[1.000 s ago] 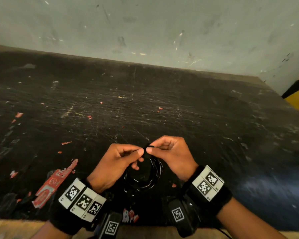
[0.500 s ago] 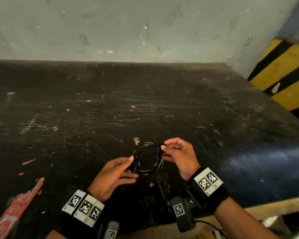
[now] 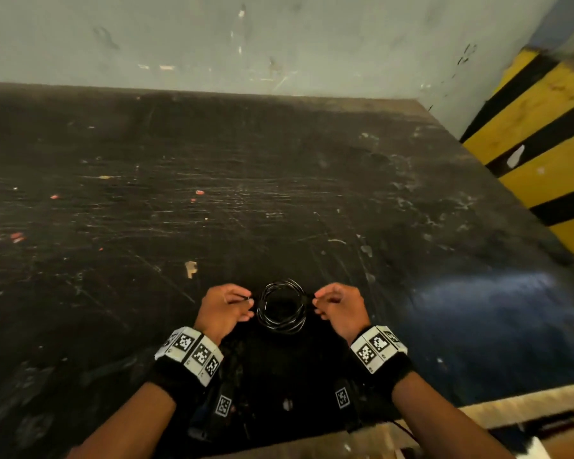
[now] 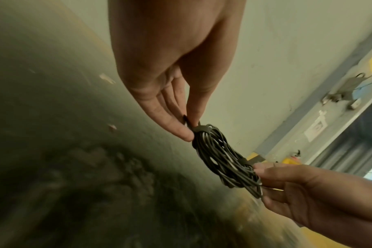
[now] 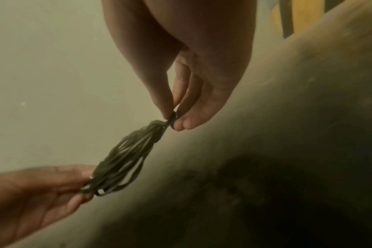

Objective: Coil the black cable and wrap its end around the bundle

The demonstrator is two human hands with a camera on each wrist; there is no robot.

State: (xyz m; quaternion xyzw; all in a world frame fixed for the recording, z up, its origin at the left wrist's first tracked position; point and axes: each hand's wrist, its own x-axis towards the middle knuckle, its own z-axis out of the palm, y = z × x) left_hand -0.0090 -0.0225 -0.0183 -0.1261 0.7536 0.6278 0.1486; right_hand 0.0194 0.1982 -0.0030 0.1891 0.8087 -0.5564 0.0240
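Observation:
The black cable (image 3: 281,306) is wound into a small round coil, held just above the dark table between both hands. My left hand (image 3: 224,308) pinches the coil's left side, where a turn of cable wraps the bundle (image 4: 200,130). My right hand (image 3: 338,306) pinches the opposite side at another wrapped spot (image 5: 170,120). In the left wrist view the coil (image 4: 221,159) stretches between my left fingertips (image 4: 181,130) and the right hand (image 4: 304,189). In the right wrist view the coil (image 5: 125,156) looks flattened, and the left hand (image 5: 36,189) grips its far end.
The scratched black table (image 3: 279,200) runs back to a pale wall (image 3: 279,38). A yellow-and-black striped barrier (image 3: 544,144) stands at the right. The table's near wooden edge (image 3: 511,405) shows at the lower right. Small paint flecks and a scrap (image 3: 190,269) lie on the surface.
The coil has gone from hanging below my touching fingertips to being held flat between the hands, one on each side. The hands have moved apart, and the head view has swung right.

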